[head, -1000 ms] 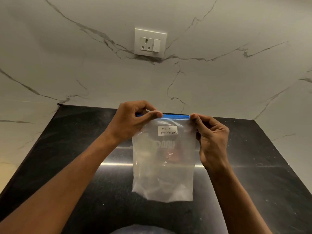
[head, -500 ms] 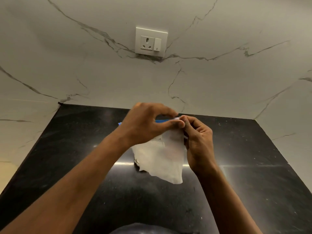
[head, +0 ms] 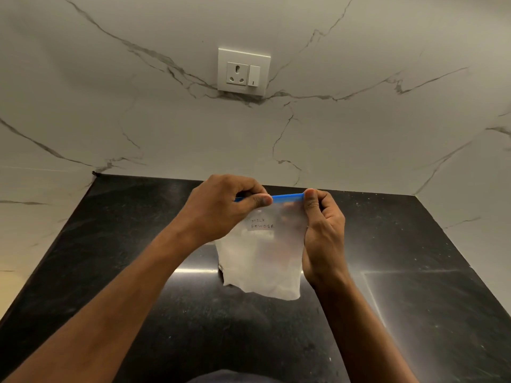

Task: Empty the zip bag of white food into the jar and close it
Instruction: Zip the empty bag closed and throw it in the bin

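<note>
A clear zip bag [head: 260, 261] with a blue zip strip [head: 287, 197] and a small white label reading "milk powder" hangs above the black counter [head: 110, 258]. My left hand [head: 221, 208] pinches the strip near its left end. My right hand [head: 323, 233] pinches the strip's right end and runs down the bag's right edge. The bag looks flat and cloudy, with a white film inside. Something reddish shows faintly through the bag; I cannot tell what it is. The jar cannot be made out.
A white marble wall rises behind and on both sides of the counter. A white socket with a switch [head: 244, 71] sits on the back wall above the hands. A dark rounded shape [head: 224, 377] shows at the bottom edge.
The hands came together at the middle of the zip strip, crumpling the bag, then moved apart again. The bag now hangs flatter, a little right of where it was.
</note>
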The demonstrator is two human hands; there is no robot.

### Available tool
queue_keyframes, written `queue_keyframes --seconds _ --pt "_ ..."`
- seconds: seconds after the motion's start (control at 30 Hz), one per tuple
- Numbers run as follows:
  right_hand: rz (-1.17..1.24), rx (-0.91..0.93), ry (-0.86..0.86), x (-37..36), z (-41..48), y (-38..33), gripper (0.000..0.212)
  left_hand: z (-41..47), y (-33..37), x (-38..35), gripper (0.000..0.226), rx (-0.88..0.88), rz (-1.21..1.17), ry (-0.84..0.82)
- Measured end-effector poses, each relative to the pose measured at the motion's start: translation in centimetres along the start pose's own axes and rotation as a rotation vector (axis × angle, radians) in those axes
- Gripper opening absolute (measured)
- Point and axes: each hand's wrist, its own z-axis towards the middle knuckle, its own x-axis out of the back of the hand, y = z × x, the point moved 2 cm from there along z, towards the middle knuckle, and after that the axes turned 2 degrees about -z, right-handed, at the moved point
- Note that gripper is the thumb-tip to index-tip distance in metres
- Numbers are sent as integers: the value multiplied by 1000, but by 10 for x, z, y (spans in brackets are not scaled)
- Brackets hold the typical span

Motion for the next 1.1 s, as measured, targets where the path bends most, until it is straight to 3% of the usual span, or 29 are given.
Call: queue_keyframes --seconds 0.2,0.37,0.63,0.7,0.77,0.83,0.97,1.1 --pt "37 -30 14 11 9 -7 30 -17 -22 21 23 92 -69 -14" --pt "60 -45 10 13 11 -8 27 -26 -24 30 41 126 -156 -9" --pt "106 -75 -2 9 13 -8 24 -31 -36 37 29 115 -195 59" --pt "152 -103 -8 7 15 -8 25 -33 -41 33 34 148 -359 59" --pt "215 -140 -17 4 17 -9 26 -37 -45 22 56 260 -728 5" --pt "260 -199 -31 0 19 -8 28 -44 -51 4 62 344 -837 -72" --pt "161 -314 -224 0 17 0 57 -52 -59 -18 27 429 -845 -35" --pt "-135 -397 -522 7 2 18 55 -52 -62 -15 30 495 -995 56"
